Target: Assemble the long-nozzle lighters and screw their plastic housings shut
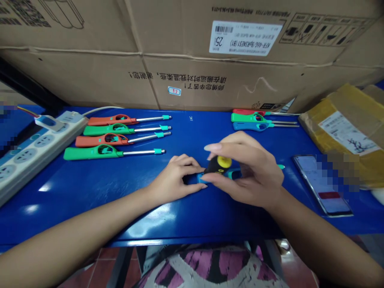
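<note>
My left hand (172,180) pinches a blue gas lighter (200,178) down on the blue table, fingers on its far side and thumb on its near side. In my right hand (258,172), between thumb and fingers, is a short black-and-yellow screwdriver (216,165), held over the lighter's body. Its yellow end faces up toward me, and its tip is hidden. My right hand covers much of the lighter; a bit of its teal tip shows to the right of that hand.
Several orange and green lighters (99,152) lie in a column at left, beside a white power strip (34,150). Red, green and blue lighters (251,126) lie together at back right. A phone (322,186) and taped parcel (345,132) are at right. Cardboard (180,36) walls the back.
</note>
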Demonstrator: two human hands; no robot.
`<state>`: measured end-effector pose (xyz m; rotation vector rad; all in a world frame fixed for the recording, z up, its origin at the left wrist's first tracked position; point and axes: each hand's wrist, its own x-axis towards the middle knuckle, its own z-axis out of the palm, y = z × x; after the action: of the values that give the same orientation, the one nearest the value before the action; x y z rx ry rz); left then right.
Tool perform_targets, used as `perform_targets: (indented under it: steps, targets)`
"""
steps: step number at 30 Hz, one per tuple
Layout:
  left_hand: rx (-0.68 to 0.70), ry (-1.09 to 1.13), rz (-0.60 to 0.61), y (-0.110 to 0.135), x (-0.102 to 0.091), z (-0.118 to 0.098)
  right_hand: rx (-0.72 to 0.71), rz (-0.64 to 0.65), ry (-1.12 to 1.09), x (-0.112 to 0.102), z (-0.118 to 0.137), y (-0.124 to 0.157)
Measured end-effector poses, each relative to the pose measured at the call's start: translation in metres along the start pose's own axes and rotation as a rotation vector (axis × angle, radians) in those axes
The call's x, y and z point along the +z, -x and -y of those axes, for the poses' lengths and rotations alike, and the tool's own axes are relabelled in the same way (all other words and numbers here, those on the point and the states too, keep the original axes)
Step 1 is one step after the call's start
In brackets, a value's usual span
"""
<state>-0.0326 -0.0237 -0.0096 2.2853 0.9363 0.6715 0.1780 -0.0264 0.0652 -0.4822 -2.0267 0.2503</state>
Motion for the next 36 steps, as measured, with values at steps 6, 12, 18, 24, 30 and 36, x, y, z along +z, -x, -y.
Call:
perform_targets:
  steps: [6, 12, 18, 24, 30, 36]
  targets:
    - [0.006, -0.013, -0.010, 0.000, 0.000, 0.000, 0.063, 0.164, -0.057, -0.007, 0.003, -0.001]
    - [-0.002, -0.028, -0.001, 0.000, 0.001, 0.001, -0.005, -0.028, -0.018, -0.001, 0.001, 0.001]
    - [0.011, -0.020, -0.023, 0.000, 0.001, 0.000, 0.025, 0.147, -0.095, 0.003, 0.000, 0.003]
    - [-0.020, 0.017, 0.038, 0.000, 0.001, 0.000, 0.012, -0.003, 0.052, 0.009, -0.002, 0.003]
    - [0.005, -0.034, -0.004, -0.001, 0.000, -0.001, 0.154, 0.128, -0.198, 0.006, 0.000, 0.002]
    - [0.010, -0.054, -0.031, 0.000, 0.001, 0.001, 0.068, -0.010, -0.066, 0.008, -0.002, 0.003]
